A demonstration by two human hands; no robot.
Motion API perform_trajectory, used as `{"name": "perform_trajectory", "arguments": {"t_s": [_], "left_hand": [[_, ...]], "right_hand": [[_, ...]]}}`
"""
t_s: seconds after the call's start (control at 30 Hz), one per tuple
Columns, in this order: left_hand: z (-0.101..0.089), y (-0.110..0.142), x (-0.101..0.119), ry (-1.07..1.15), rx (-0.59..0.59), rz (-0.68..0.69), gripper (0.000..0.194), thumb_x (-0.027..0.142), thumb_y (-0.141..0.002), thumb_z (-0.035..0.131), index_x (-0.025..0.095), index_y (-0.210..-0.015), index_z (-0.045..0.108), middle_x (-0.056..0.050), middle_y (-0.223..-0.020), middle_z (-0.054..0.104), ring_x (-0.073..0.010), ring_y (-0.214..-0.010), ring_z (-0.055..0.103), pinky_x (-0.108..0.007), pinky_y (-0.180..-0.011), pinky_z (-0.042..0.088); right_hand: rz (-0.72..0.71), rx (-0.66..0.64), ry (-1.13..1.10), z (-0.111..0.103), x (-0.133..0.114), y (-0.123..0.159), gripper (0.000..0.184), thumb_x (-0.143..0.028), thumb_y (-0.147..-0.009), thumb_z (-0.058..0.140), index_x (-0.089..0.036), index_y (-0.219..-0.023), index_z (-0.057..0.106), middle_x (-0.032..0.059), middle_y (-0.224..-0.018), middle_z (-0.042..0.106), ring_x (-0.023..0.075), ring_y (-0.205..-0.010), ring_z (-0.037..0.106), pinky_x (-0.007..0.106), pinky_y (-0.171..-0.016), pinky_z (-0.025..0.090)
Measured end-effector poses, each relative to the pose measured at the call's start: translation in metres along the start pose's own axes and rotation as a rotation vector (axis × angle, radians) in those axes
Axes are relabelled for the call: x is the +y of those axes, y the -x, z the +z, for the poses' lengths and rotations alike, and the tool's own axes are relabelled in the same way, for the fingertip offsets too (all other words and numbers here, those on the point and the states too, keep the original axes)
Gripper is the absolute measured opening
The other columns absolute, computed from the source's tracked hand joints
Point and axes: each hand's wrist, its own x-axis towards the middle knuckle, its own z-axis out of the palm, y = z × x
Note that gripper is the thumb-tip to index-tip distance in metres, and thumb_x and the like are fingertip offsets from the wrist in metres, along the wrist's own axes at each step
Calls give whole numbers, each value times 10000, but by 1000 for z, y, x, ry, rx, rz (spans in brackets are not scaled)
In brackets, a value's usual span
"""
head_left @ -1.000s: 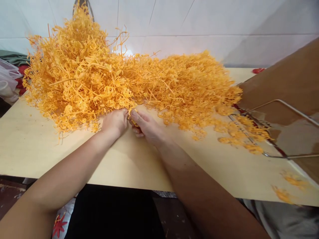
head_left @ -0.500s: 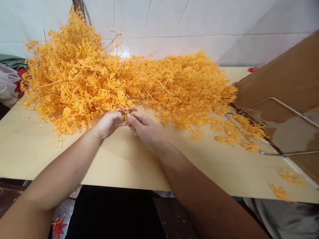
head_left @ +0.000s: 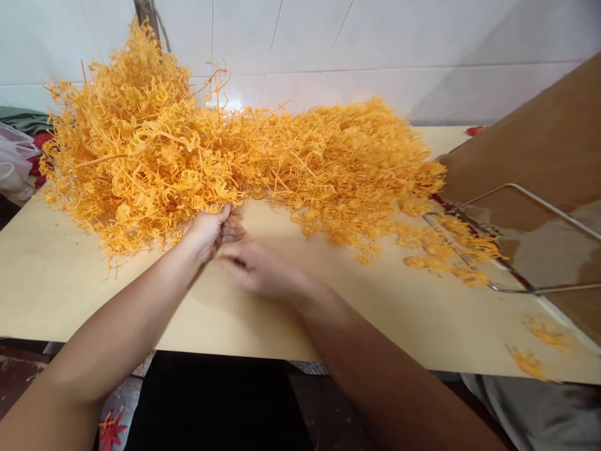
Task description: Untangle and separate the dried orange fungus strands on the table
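A big heap of orange artificial sprigs (head_left: 136, 144), thin and tangled with spidery heads, lies in front of me. At its lower edge my left hand (head_left: 213, 235) is turned palm inward, thumb up against the orange strands and fingers curled; a sprig appears to be in its grip, its lower part hidden. Close beside the heel of that hand, my right hand (head_left: 256, 266) is closed, thumb against the bent fingers. Motion blurs it, and whatever is pinched there is too small to make out. Both hands are just above the pale tabletop (head_left: 225, 319).
More orange sprigs (head_left: 347, 169) stretch right toward a brown cardboard box (head_left: 526, 144) and a bent metal wire frame (head_left: 554, 203). Loose orange heads (head_left: 526, 361) lie near the front right edge. A clear plastic bag (head_left: 16, 147) is at far left; a white wall stands behind.
My hands worked together at an orange sprig by the heap's edge. Now my right hand has drawn down and left toward my left wrist, while the left has turned its palm inward.
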Motion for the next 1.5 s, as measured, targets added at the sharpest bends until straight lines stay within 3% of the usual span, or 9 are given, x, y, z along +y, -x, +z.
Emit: {"name": "perform_trajectory", "arguments": {"t_s": [0.13, 0.37, 0.47, 0.73, 1.0, 1.13, 1.27, 1.37, 1.5], "left_hand": [[-2, -3, -1, -94, -127, 17, 215, 255, -865, 412, 122, -746, 532, 8, -489, 563, -110, -481, 585, -278, -614, 500], [-6, -2, -4, -179, -180, 123, 136, 115, -784, 454, 96, -685, 545, -19, -568, 618, -102, -560, 607, -270, -629, 504], [-8, 0, -2, -253, -254, 121, 141, 87, -769, 439, 97, -670, 539, -21, -554, 615, -106, -567, 613, -278, -642, 507], [-8, 2, -2, -466, -319, 202, 77, 72, -730, 506, 109, -670, 538, 4, -551, 586, -84, -538, 576, -274, -644, 502], [-4, 3, -3, -342, -193, 141, 119, 142, -796, 484, 104, -712, 557, -3, -599, 602, -88, -581, 589, -259, -622, 495], [-1, 0, -4, -156, -90, 131, 128, 203, -817, 506, 117, -727, 539, 7, -635, 613, -64, -560, 580, -249, -666, 493], [-1, -5, -2, 7, -15, 121, 248, 261, -887, 371, 129, -722, 501, -32, -675, 646, -100, -629, 631, -284, -741, 496], [-6, -6, -1, -64, -115, 114, 232, 229, -878, 387, 125, -705, 502, -22, -597, 622, -108, -584, 619, -300, -729, 495], [-19, -5, 3, -268, -314, 90, 161, 161, -809, 504, 110, -657, 515, 6, -533, 563, -73, -491, 544, -255, -626, 474]], "right_hand": [[-5, -144, 61, 6, -11, 7, 235, -185, -769, 435, -171, -554, 342, -42, -531, 359, 58, -484, 288, 240, -509, 218], [376, 475, -409, -30, 14, 6, 63, -173, -720, 394, -191, -662, 409, -51, -526, 402, 56, -436, 318, 210, -425, 217], [476, 573, -562, -34, 17, 2, 57, -155, -693, 398, -198, -715, 428, -67, -496, 366, 51, -406, 278, 203, -409, 164], [195, 427, -457, -21, 16, -5, 277, -458, -773, 480, -197, -690, 430, -29, -582, 422, 93, -556, 393, 228, -506, 328], [190, 546, -251, -27, 20, 0, 255, -331, -793, 471, -186, -592, 409, -32, -575, 388, 89, -564, 366, 242, -566, 318], [183, 434, -284, -23, 14, 4, 253, -337, -794, 455, -185, -600, 399, -34, -576, 368, 83, -554, 343, 235, -539, 288], [126, 110, -236, -4, 0, 6, 263, -296, -807, 417, -187, -577, 350, -46, -545, 321, 68, -507, 301, 224, -501, 256], [67, -56, -103, 5, -10, 6, 270, -250, -800, 431, -187, -565, 313, -54, -514, 305, 59, -478, 277, 223, -481, 228], [107, 181, -47, -13, -4, 18, 197, -273, -794, 459, -184, -625, 411, -42, -543, 370, 67, -485, 323, 225, -469, 254]]}}
